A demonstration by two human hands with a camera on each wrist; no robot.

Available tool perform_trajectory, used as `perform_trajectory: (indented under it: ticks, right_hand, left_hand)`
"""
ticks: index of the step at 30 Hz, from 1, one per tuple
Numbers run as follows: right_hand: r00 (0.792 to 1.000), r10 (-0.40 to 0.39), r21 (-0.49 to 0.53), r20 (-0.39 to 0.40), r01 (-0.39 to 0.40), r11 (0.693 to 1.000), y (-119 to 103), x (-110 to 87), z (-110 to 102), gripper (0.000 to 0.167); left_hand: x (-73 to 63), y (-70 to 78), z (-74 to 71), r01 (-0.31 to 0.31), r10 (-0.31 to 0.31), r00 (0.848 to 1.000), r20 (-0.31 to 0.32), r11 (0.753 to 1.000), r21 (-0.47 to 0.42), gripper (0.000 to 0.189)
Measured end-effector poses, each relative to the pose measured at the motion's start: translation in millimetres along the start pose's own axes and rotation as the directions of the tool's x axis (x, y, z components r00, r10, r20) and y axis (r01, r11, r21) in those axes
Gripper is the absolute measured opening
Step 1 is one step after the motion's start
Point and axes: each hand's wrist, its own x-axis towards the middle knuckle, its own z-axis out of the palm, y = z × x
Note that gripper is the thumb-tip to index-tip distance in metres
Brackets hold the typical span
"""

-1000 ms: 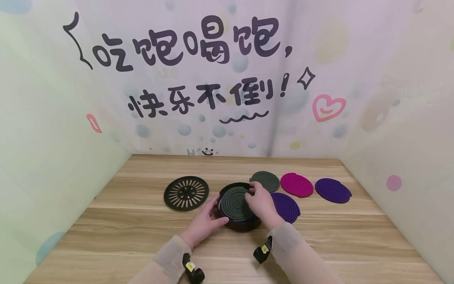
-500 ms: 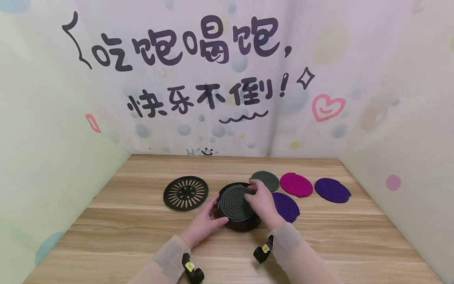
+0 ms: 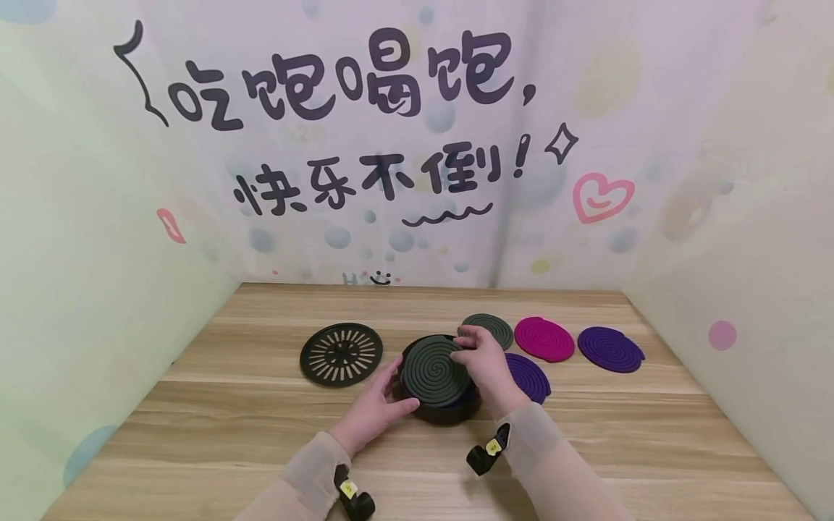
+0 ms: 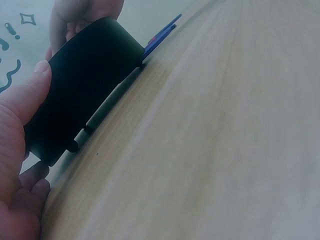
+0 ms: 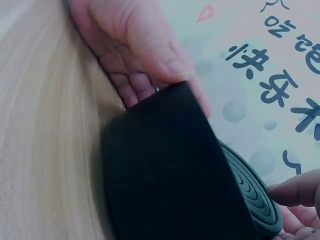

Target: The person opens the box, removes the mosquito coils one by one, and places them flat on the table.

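Note:
A black round tin sits mid-table, with my left hand gripping its left side, thumb at the near wall. A dark green mosquito coil lies tilted over the tin's mouth. My right hand pinches that coil's right edge; in the right wrist view, the thumb is on the edge of the green coil, which stands out past the rim. Under it a purple edge shows inside the tin. The left wrist view shows the outside wall of the tin and the left thumb against it.
A black slotted lid lies to the left of the tin. On the right lie another green coil, a magenta coil and a purple coil. A nearer purple coil is partly behind the right hand.
The green coil has shifted slightly left and away, showing more of its face. My right hand has moved a little to the right. The left hand stays in place on the tin.

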Motion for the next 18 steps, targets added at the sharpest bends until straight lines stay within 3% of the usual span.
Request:
perform_trajectory:
  ticks: [5,11,18]
  right_hand:
    - [1.000,0.003,0.030,0.000,-0.003,1.000,0.3,0.5,0.7,0.054]
    - [1.000,0.001,0.013,0.005,-0.002,1.000,1.2,0.5,1.3,0.051]
    - [0.997,0.060,-0.011,0.044,-0.060,0.998,1.8,0.3,-0.4,0.049]
  left_hand:
    - [5.0,-11.2,-1.9,-0.006,0.006,1.000,0.008,1.000,0.015,0.086]
    - [4.1,-10.7,-3.5,0.003,-0.003,1.000,0.016,0.999,0.034,0.088]
    - [3.5,-11.0,-3.4,0.003,-0.004,1.000,0.022,0.999,0.038,0.089]
